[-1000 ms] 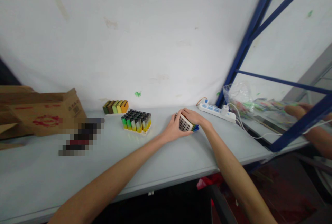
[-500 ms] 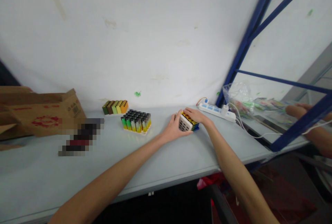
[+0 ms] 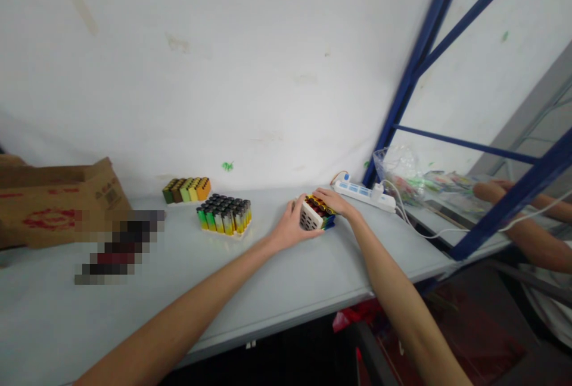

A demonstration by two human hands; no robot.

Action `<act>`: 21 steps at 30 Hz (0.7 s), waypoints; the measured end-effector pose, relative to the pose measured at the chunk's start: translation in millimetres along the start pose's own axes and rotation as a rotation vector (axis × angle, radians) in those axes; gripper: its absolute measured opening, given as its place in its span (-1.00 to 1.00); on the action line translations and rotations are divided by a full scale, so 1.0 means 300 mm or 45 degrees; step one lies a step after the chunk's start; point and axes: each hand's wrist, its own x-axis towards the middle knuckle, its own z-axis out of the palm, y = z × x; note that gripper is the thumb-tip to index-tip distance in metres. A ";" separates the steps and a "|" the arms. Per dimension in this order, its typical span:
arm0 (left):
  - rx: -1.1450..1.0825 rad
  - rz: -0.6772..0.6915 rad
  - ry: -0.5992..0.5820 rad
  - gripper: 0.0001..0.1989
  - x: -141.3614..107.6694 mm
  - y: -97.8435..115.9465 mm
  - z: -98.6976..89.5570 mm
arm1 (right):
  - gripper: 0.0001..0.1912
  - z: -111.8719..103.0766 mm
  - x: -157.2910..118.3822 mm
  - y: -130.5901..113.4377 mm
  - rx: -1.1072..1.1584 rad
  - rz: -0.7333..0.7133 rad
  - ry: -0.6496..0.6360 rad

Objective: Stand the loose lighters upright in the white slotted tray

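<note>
My left hand [image 3: 289, 229] grips a white perforated tray [image 3: 309, 215], its thumb along the near edge and fingers over the top. The tray is tilted onto its side on the table, holed base facing left. Lighters [image 3: 322, 206] in gold, red, green and blue stick out of its right side. My right hand [image 3: 338, 201] is closed over the back and right of these lighters; some of its fingertips are hidden. To the left stands another white tray of lighters [image 3: 226, 214], upright, with green, grey and yellow bodies and dark tops.
A block of green, brown and orange lighters [image 3: 186, 190] sits by the wall. An open cardboard box [image 3: 58, 204] and a pixelated dark item [image 3: 123, 246] lie left. A power strip [image 3: 364, 193], blue frame post [image 3: 402, 100] and another person's arm [image 3: 522, 225] are right.
The view has shifted, so everything sits slightly further left. The held tray is turned a little, showing more of the lighter tops. Both hands keep their grip.
</note>
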 end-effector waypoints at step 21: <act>-0.025 -0.006 -0.012 0.14 -0.005 0.002 0.001 | -0.56 0.006 0.010 0.068 -0.022 0.024 0.090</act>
